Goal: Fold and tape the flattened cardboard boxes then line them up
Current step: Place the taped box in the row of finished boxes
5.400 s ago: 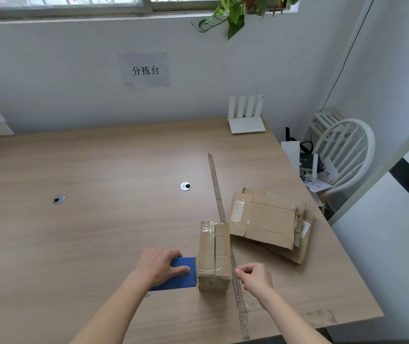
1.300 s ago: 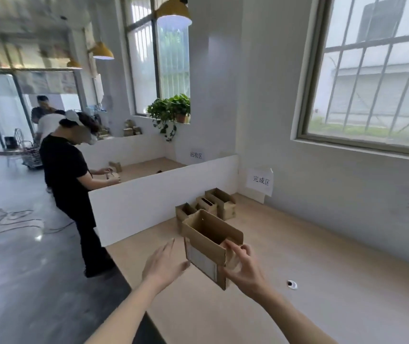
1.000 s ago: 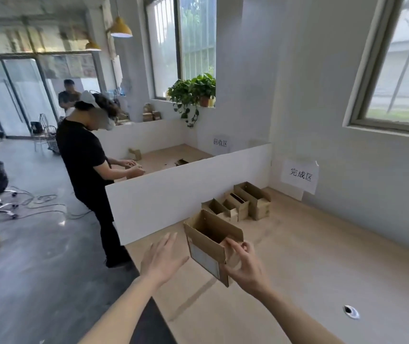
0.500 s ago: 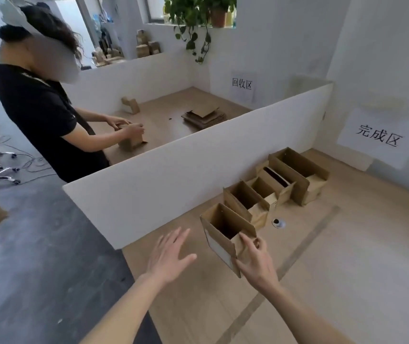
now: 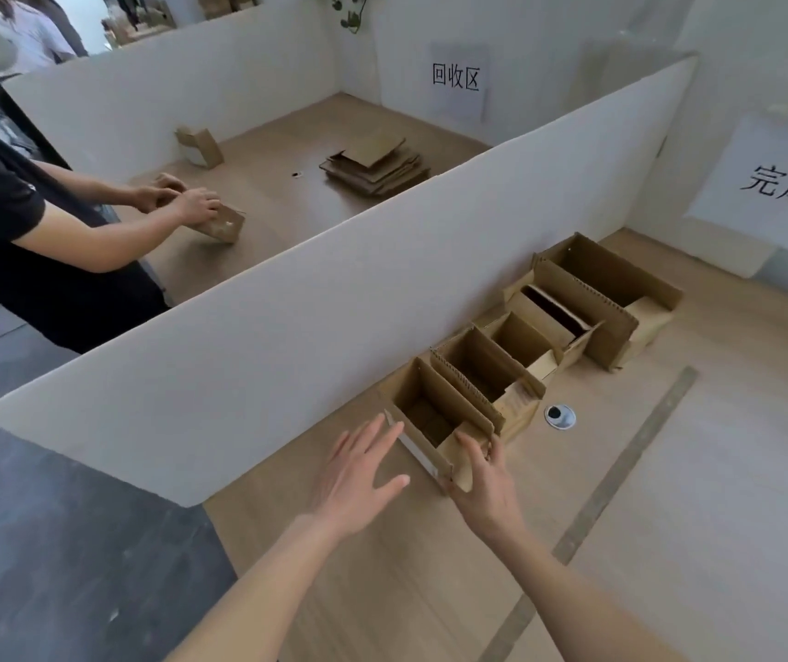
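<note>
An open-topped cardboard box stands on the wooden table against the white divider, at the near end of a row of several open boxes. My right hand grips its near right corner, fingers curled over the end flap. My left hand hovers open beside the box's near left side, fingers spread and fingertips close to the edge.
A metal ruler lies diagonally on the table, and a cable grommet sits right of the row. Beyond the divider a person in black handles a box, with a stack of flattened cardboard nearby.
I turned left from the taping spot carrying the box in my right hand. It now rests on the table at the near end of the row, against the neighbouring box.
</note>
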Action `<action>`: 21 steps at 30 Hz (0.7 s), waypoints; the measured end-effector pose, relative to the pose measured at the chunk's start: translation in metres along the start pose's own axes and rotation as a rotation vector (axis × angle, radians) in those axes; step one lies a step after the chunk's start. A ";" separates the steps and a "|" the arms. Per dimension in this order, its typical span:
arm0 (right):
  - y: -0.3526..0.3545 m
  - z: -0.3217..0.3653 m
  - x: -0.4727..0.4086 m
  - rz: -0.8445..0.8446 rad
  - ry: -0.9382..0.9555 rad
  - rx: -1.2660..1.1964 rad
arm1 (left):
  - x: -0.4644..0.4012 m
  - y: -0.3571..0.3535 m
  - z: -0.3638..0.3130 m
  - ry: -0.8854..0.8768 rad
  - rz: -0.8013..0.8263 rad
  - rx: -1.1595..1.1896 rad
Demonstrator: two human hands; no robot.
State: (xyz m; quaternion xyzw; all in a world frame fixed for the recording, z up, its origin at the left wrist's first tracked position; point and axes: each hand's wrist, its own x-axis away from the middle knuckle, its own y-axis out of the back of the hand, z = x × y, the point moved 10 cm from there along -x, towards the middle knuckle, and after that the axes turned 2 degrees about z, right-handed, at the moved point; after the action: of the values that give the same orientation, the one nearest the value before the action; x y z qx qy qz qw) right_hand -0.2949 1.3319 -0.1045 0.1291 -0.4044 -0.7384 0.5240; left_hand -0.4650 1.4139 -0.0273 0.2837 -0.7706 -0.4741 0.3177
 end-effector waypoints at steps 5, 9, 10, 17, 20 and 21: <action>0.000 0.010 -0.015 -0.027 -0.046 -0.002 | -0.007 -0.008 0.005 0.008 0.021 -0.016; 0.006 0.010 -0.002 -0.031 -0.067 0.052 | -0.003 -0.003 0.007 0.019 0.030 -0.057; 0.007 0.009 0.002 -0.032 -0.064 0.074 | -0.002 -0.001 0.008 0.031 0.031 -0.059; 0.090 0.044 0.053 -0.185 0.044 0.214 | 0.025 0.051 -0.025 -0.007 -0.031 -0.170; 0.134 0.081 0.088 -0.219 0.097 0.308 | 0.049 0.087 -0.052 -0.051 -0.102 -0.161; 0.149 0.094 0.104 -0.236 0.105 0.328 | 0.058 0.100 -0.063 -0.072 -0.125 -0.155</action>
State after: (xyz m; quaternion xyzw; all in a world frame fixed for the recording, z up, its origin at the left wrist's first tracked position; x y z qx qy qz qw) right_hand -0.2964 1.2655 0.0887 0.2972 -0.4735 -0.7113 0.4261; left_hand -0.4680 1.3751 0.0983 0.2884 -0.7234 -0.5611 0.2805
